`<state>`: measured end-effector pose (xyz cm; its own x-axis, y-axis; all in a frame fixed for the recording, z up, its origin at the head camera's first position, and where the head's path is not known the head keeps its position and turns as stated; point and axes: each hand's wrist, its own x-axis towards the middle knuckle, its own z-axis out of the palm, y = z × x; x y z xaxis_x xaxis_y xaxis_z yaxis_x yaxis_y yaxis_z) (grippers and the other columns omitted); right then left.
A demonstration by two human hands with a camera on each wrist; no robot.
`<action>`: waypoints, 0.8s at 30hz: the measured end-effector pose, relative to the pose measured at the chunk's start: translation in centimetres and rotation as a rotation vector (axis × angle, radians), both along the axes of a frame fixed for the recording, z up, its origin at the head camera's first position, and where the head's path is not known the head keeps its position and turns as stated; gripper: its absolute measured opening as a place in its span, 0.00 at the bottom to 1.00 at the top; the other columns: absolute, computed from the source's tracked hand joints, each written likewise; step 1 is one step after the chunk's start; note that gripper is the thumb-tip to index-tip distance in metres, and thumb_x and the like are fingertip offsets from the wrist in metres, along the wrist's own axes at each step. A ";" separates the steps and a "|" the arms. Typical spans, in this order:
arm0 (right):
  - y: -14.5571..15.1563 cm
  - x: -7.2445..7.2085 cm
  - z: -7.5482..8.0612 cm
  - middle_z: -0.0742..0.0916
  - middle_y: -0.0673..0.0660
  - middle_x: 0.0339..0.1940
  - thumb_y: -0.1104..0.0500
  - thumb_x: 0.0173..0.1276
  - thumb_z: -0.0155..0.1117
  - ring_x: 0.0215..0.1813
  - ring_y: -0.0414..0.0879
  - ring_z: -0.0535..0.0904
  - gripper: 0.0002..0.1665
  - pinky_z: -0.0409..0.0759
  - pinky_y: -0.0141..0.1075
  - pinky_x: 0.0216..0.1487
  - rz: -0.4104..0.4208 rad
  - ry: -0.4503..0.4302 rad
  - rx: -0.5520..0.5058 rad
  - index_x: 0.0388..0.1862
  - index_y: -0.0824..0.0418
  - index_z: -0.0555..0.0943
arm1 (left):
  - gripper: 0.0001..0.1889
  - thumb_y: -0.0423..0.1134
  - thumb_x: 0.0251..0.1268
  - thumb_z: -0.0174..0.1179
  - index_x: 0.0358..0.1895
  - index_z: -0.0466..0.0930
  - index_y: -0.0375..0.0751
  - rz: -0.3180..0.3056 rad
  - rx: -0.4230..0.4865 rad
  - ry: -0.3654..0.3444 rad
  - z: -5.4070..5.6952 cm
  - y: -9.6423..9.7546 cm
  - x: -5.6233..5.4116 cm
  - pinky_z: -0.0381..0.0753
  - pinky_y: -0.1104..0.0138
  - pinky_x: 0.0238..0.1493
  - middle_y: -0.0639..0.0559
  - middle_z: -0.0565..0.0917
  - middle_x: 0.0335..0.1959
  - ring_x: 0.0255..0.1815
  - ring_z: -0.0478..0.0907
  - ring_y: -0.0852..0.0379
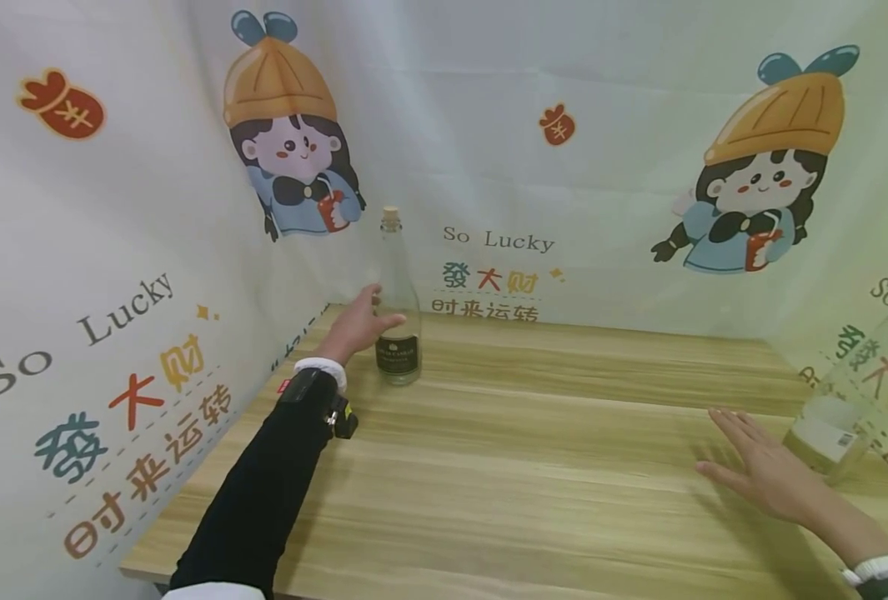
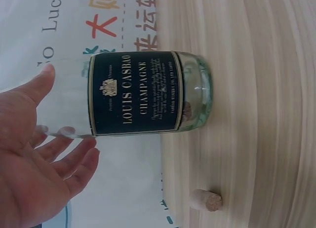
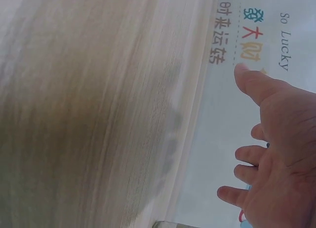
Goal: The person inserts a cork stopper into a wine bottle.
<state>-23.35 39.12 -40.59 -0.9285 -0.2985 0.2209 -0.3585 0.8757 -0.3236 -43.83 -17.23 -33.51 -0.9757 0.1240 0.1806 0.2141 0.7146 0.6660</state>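
Note:
A clear glass champagne bottle (image 1: 398, 308) with a dark label (image 2: 136, 92) stands upright at the table's back left, a cork (image 1: 390, 214) in its neck. My left hand (image 1: 357, 323) is at the bottle's left side. In the left wrist view, its thumb and loosely bent fingers (image 2: 81, 164) spread to either side of the glass. A second cork (image 2: 206, 200) lies on the table close to the bottle's base. My right hand (image 1: 777, 479) is spread over the right side of the table, palm facing inward, with nothing in its fingers.
Another clear bottle (image 1: 826, 433) with a pale label stands at the right, just beyond my right hand and partly overlapped by it. Printed curtains (image 1: 609, 192) enclose the wooden table (image 1: 549, 467) at the back and sides.

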 end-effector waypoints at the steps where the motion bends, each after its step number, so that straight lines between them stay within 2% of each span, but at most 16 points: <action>1: 0.1 0.0 0.0 0.61 0.84 0.75 0.47 0.75 0.67 0.75 0.83 0.51 0.52 0.56 0.79 0.63 0.000 -0.001 -0.002 0.80 0.77 0.53 | 0.47 0.54 0.74 0.63 0.83 0.46 0.38 0.009 0.003 0.006 -0.1 0.0 -0.1 0.62 0.43 0.75 0.33 0.62 0.79 0.76 0.63 0.33; 8: 0.2 0.3 0.0 0.60 0.85 0.75 0.47 0.75 0.66 0.75 0.84 0.50 0.52 0.53 0.80 0.64 0.004 -0.021 -0.027 0.80 0.77 0.53 | 0.48 0.56 0.74 0.62 0.84 0.46 0.39 0.080 0.018 0.044 -0.7 0.1 -0.8 0.64 0.42 0.73 0.35 0.63 0.79 0.75 0.64 0.35; 15: 0.0 0.1 -0.1 0.61 0.85 0.74 0.46 0.73 0.68 0.73 0.83 0.55 0.51 0.59 0.79 0.62 0.004 0.018 0.002 0.78 0.77 0.58 | 0.47 0.56 0.74 0.62 0.83 0.47 0.39 0.206 0.007 0.070 -1.2 0.1 -1.7 0.71 0.38 0.66 0.35 0.66 0.76 0.72 0.67 0.33; 19: 0.0 0.0 0.1 0.61 0.85 0.74 0.46 0.73 0.69 0.73 0.82 0.55 0.51 0.58 0.78 0.64 -0.015 0.028 0.019 0.78 0.77 0.59 | 0.46 0.57 0.74 0.61 0.83 0.47 0.39 0.233 -0.005 0.070 -1.3 0.3 -2.2 0.72 0.37 0.64 0.32 0.66 0.74 0.71 0.68 0.32; 24: 0.5 0.4 0.2 0.61 0.85 0.74 0.45 0.73 0.68 0.74 0.83 0.54 0.51 0.57 0.77 0.65 -0.033 0.019 0.018 0.78 0.77 0.58 | 0.46 0.58 0.76 0.59 0.83 0.46 0.39 0.233 -0.041 0.074 -1.2 1.0 -2.5 0.71 0.37 0.64 0.30 0.64 0.75 0.70 0.68 0.31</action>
<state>-22.99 39.59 -40.41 -0.9337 -0.2717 0.2330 -0.3350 0.8928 -0.3012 -46.37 -16.20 -34.67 -0.9631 -0.0945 0.2521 0.0872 0.7765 0.6241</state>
